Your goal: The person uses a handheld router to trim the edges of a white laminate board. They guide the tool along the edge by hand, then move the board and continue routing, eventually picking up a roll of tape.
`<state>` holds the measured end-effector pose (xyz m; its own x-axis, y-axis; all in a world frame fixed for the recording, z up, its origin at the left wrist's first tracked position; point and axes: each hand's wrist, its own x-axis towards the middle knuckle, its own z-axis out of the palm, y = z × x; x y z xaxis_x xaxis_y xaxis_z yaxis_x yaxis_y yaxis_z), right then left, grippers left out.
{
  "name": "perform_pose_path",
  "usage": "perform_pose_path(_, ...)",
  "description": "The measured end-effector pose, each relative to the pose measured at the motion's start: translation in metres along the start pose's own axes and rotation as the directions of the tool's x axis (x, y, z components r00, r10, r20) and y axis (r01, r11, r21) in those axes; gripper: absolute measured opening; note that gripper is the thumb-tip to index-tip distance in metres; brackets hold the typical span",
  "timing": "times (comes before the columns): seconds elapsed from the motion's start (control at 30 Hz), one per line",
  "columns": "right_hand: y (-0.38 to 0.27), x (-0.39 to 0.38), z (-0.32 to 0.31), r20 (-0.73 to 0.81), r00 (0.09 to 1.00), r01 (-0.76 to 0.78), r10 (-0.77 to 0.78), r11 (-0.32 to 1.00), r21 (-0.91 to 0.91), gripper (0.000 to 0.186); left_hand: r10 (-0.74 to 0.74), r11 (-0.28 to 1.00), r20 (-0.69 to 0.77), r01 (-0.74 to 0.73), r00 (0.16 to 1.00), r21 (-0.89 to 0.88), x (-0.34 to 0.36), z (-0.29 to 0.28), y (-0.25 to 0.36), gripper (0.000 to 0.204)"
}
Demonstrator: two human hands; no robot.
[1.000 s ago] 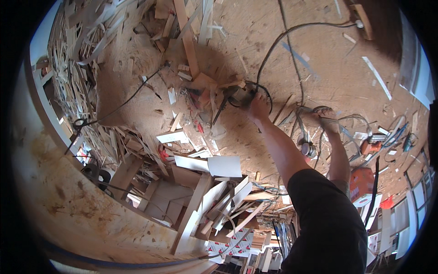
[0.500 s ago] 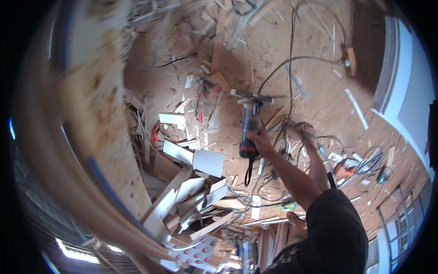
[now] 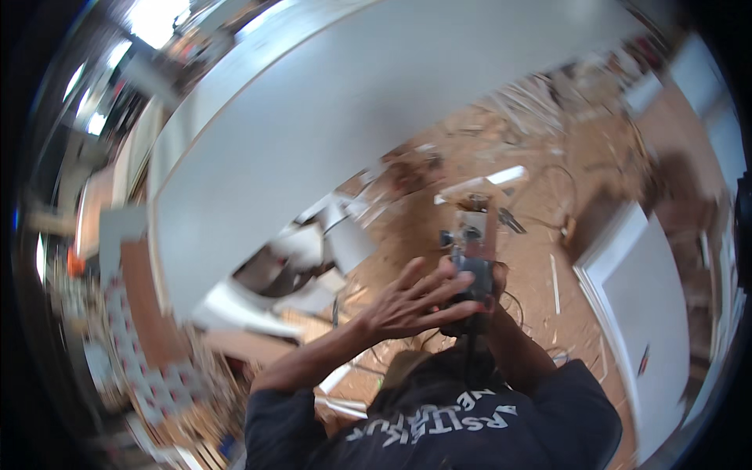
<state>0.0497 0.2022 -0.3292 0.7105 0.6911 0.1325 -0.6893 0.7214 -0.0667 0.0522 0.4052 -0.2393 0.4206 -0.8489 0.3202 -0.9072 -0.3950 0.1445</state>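
A black hand-held power tool [image 3: 474, 274] with red trim and a metal base at its upper end is in front of my body, over the littered floor. My right hand [image 3: 498, 287] grips its body from the right side and is partly hidden behind it. My left hand [image 3: 419, 301] reaches across from the left with its fingers spread, their tips over or against the tool's body; contact is hard to make out in the blur. A black cord hangs from the tool's lower end.
A large pale panel [image 3: 329, 94] spans the upper left. White boards [image 3: 639, 329] are stacked at the right. Offcuts, slats and cables litter the brown floor [image 3: 544, 251]. A brown strip [image 3: 150, 298] lies on patterned sheeting at the left.
The power tool, low in my right hand's grip half a second ago, is now upright before my body. My left hand has come into view. The view has swung round to the large pale panel.
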Motion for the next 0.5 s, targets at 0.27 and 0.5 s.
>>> perform_pose_path(0.27,0.175,0.017,0.104,-0.349,0.808,-0.452,0.474,0.12,-0.884,0.043,-0.298,0.952,-0.117,0.304,0.947,0.036,-0.166,-0.139,0.138,0.047)
perform_pose_path(0.5,0.124,0.026,0.164,-0.111,0.991,-0.113,0.08,0.02,-0.993,0.037,-0.975,0.218,-0.118,0.926,0.19,-0.307,-0.307,-0.205,0.188,0.08)
